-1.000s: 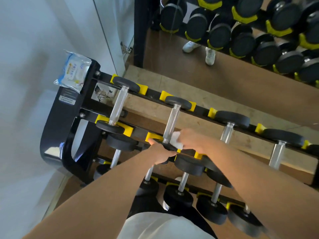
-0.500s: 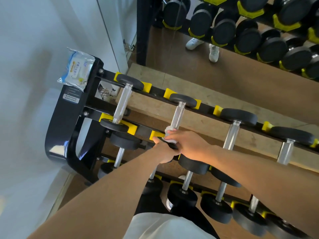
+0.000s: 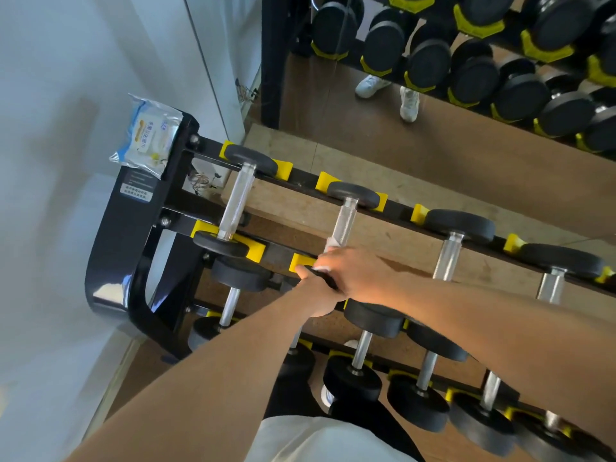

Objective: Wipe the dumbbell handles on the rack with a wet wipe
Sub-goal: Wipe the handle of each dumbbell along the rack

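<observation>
A black rack with yellow cradles holds rows of black dumbbells with chrome handles. My right hand grips the near end of the second top-row dumbbell's handle with a white wet wipe wrapped round it. Only a bit of the wipe shows above my fingers. My left hand grips the near black head of that same dumbbell, which it mostly hides. The first dumbbell's handle lies bare to the left, and two more handles lie to the right.
A pack of wet wipes lies on top of the rack's left end post. A mirror behind the rack reflects dumbbells and white shoes. A white wall stands at the left. Lower rows of dumbbells sit below my arms.
My right hand with the wipe has slid a little along the second handle, covering more of the wipe. My left hand stays on the dumbbell's near head. The view has shifted slightly.
</observation>
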A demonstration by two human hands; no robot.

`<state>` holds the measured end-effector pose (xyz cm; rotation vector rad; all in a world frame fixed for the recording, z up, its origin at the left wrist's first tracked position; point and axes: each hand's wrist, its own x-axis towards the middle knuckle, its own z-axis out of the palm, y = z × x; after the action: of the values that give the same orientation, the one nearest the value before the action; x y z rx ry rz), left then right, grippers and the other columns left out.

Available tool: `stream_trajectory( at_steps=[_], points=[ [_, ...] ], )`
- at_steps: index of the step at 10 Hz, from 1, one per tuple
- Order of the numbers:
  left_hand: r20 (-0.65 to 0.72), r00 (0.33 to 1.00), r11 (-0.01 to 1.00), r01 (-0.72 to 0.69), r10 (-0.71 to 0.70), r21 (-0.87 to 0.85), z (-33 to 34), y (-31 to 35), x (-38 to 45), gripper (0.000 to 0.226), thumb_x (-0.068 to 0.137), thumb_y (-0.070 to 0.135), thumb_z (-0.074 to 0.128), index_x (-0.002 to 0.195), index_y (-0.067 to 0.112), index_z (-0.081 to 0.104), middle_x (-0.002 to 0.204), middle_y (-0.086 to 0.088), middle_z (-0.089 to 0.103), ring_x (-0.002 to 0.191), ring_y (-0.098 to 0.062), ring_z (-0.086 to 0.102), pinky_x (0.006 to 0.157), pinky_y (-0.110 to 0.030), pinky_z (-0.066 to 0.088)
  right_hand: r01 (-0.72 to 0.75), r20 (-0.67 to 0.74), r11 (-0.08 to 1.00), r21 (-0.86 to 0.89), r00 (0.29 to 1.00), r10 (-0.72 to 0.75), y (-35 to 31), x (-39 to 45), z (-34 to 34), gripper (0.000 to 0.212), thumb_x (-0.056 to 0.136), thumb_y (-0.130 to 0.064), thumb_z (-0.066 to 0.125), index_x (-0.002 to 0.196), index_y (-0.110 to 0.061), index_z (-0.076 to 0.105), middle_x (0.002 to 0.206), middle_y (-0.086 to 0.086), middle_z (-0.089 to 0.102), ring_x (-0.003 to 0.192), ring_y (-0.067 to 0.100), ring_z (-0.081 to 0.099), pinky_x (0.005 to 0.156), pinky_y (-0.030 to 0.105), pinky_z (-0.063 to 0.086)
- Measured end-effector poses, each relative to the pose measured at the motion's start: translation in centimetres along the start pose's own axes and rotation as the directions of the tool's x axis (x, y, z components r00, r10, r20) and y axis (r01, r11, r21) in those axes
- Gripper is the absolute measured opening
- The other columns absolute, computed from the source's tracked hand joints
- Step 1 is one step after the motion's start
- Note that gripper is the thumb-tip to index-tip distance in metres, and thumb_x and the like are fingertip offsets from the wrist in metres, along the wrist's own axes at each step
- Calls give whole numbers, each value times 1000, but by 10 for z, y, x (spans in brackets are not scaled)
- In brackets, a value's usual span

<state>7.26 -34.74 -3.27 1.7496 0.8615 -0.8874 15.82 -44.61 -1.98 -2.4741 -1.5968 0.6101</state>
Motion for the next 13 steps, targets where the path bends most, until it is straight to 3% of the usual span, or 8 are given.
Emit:
stream_trajectory(
  at_steps=[1,2,3,6,7,8,10,13],
  points=[
    [0,999,999,35,-35,-30,1,-2,3,115,84,49,76,157,3,1,148,-25,43,132,-41,48,107,-47,40,-118,-144,993,13,983,119,19,23,-8,45,91,1,54,130,-21,60,119,4,69,106,22,66,95,35,52],
    [18,999,999,50,-50,3,0,-2,4,109,89,51,71,155,4,-2,146,-22,42,128,-37,49,104,-44,41,55,-278,922,-384,945,-172,54,48,-25,49,83,5,47,127,-10,64,131,10,64,128,27,55,118,38,27],
    [43,995,996,88,-89,16,0,-2,5,100,94,50,66,149,4,-4,131,-15,43,108,-27,49,91,-37,44,107,-8,873,-476,992,-127,57,39,-16,46,91,-9,33,124,-10,63,129,10,64,132,25,50,123,36,16],
    [61,993,983,111,-103,-147,9,-8,14,106,82,48,78,148,10,4,130,-14,55,117,-32,57,96,-38,49,-263,116,948,180,963,245,-8,31,-16,31,102,-12,44,120,-16,67,120,3,69,108,22,64,88,30,48],
    [-20,998,988,57,-60,-146,9,-7,14,114,80,49,80,156,5,6,143,-22,46,130,-39,50,103,-43,42,-256,-216,967,-16,945,246,21,47,-33,32,93,-3,51,117,-16,69,110,9,71,109,29,65,96,39,50],
    [-37,996,992,81,-85,-101,11,-6,6,106,83,49,78,148,4,7,130,-15,48,126,-35,51,109,-42,41,39,5,883,-468,999,-41,47,36,-20,38,93,-5,51,127,-14,64,135,5,61,139,25,42,123,41,15],
    [-170,984,995,38,-54,-94,22,-2,3,100,88,34,77,155,1,9,139,-22,51,126,-37,53,103,-41,42,-84,47,996,41,996,82,11,-6,25,28,96,-26,52,121,-26,64,131,0,62,123,21,56,100,42,50],
    [-497,847,926,-13,-190,-377,87,-11,-59,106,90,52,69,161,26,-4,116,-5,63,73,-18,62,55,-33,49,-331,22,454,828,826,563,49,-117,5,26,103,-30,45,115,-16,64,111,3,68,105,19,62,84,28,50]
  ],
)
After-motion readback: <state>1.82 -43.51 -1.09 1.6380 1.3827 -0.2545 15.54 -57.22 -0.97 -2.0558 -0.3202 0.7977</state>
